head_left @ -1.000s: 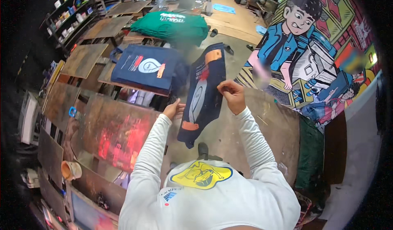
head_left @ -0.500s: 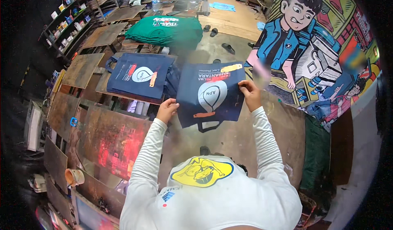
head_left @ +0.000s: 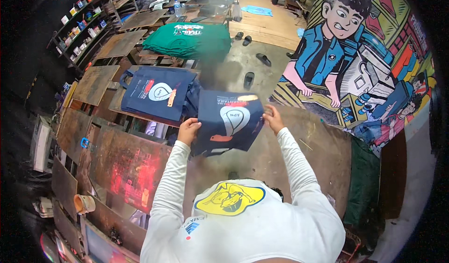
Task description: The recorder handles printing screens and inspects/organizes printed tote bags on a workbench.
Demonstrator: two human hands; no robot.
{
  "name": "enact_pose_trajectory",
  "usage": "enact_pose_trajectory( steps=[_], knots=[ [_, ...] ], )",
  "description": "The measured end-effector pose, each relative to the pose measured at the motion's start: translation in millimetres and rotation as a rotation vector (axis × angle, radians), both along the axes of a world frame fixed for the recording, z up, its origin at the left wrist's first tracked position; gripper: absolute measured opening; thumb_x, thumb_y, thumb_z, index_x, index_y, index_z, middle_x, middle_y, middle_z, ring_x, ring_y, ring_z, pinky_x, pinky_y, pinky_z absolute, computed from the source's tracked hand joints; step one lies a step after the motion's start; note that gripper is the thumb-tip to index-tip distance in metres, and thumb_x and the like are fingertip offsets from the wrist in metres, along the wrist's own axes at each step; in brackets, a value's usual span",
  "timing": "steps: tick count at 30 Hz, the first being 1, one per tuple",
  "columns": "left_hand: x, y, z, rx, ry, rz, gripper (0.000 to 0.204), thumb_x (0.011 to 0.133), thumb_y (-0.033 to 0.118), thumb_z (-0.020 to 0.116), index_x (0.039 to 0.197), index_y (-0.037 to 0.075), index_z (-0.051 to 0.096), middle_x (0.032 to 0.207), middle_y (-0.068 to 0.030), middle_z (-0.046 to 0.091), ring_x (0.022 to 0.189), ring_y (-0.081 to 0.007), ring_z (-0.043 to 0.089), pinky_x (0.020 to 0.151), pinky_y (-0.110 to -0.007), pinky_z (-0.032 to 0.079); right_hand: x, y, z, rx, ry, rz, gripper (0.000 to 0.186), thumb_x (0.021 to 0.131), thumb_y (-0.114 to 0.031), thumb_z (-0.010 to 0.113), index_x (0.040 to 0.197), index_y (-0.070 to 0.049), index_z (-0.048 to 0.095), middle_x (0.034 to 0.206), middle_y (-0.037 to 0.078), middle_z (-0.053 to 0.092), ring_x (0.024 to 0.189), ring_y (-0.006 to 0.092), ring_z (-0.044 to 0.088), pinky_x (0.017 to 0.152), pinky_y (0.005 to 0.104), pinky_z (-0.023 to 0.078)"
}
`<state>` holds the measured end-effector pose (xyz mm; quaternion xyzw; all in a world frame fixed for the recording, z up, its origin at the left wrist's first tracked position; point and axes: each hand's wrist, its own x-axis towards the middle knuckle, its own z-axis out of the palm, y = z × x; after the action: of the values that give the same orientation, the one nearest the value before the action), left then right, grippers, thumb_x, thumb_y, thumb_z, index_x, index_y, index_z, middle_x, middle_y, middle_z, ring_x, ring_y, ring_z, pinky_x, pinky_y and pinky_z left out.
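A navy blue tote bag (head_left: pixel 255 122) with a white balloon-shaped print and orange and gold patches hangs between my two hands, in front of my chest. My left hand (head_left: pixel 189 131) pinches its left edge. At its right edge, my right hand (head_left: pixel 272 118) grips with thumb and fingers. The bag's face tilts and bows a little, and its dark handle hangs at the end nearer me. To the left, similar navy bags (head_left: pixel 135 97) lie stacked flat on a board, the top one showing the same print.
Folded green shirts (head_left: pixel 187 42) are piled beyond the bags. A red-stained wooden board (head_left: pixel 126 169) and a small tub (head_left: pixel 84 203) are at left. Shelves (head_left: pixel 82 31) hold paint jars at far left. Black sandals (head_left: pixel 249 80) lie on the floor; a mural (head_left: pixel 346 52) covers the right wall.
The tote bag has come lower and tilted, its face now bowed. My right hand has moved down and left, closer to my left hand, which stays on the bag's edge.
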<state>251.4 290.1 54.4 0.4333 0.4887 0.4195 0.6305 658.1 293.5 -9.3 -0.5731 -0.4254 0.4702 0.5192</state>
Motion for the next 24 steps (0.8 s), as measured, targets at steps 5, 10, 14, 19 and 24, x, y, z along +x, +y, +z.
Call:
enact_pose_trajectory(
  steps=[5, 10, 14, 19, 24],
  knots=[
    [-2.8, -1.8, -18.7, 0.040, -0.004, 0.135, 0.017, 0.088, 0.011, 0.068, 0.103, 0.004, 0.065, 0.078, 0.0034, 0.064, 0.062, -0.0048, 0.055, 0.053, -0.021, 0.042, -15.4, -14.7, 25.6, -0.537, -0.342, 0.415, 0.037, 0.091, -0.014, 0.064, 0.127, -0.011, 0.053, 0.121, 0.010, 0.062, 0.093, 0.0169, 0.065, 0.070, 0.0338, 0.056],
    [24.7, 10.3, -47.6, 0.203, 0.348, 0.159, 0.018, 0.085, 0.011, 0.071, 0.098, 0.001, 0.065, 0.070, -0.0001, 0.063, 0.054, -0.0080, 0.054, 0.048, -0.025, 0.042, 6.0, -30.1, -2.9, -0.236, -0.497, 0.553, 0.028, 0.094, -0.020, 0.062, 0.119, -0.008, 0.058, 0.114, 0.008, 0.066, 0.097, 0.0179, 0.067, 0.075, 0.0340, 0.056],
    [31.2, 28.2, -70.8, 0.167, 0.459, 0.194, 0.024, 0.081, 0.015, 0.073, 0.098, -0.001, 0.068, 0.083, -0.0072, 0.071, 0.077, -0.0137, 0.066, 0.072, -0.028, 0.052, -20.4, -48.8, 81.1, -0.292, -0.010, 0.723, 0.032, 0.092, -0.025, 0.061, 0.118, -0.007, 0.061, 0.111, 0.006, 0.069, 0.085, 0.0184, 0.069, 0.071, 0.0320, 0.055],
    [69.0, 37.2, -38.4, 0.194, 0.134, 0.466, 0.022, 0.086, 0.014, 0.070, 0.101, -0.001, 0.065, 0.085, -0.0079, 0.069, 0.071, -0.0130, 0.063, 0.061, -0.030, 0.052, -25.4, -53.7, 50.5, 0.100, -0.552, 0.240, 0.020, 0.090, -0.021, 0.067, 0.094, -0.002, 0.062, 0.085, 0.005, 0.071, 0.072, 0.0134, 0.068, 0.071, 0.0319, 0.057],
    [88.7, 25.7, -10.1, -0.147, -0.335, 0.477, 0.012, 0.093, 0.011, 0.062, 0.102, 0.002, 0.060, 0.093, -0.0074, 0.065, 0.082, -0.0202, 0.065, 0.071, -0.039, 0.056, -42.8, -72.7, 61.0, 0.050, -0.014, 0.122, 0.019, 0.090, -0.020, 0.069, 0.087, -0.002, 0.063, 0.081, 0.006, 0.070, 0.072, 0.0136, 0.068, 0.071, 0.0311, 0.057]
  ],
)
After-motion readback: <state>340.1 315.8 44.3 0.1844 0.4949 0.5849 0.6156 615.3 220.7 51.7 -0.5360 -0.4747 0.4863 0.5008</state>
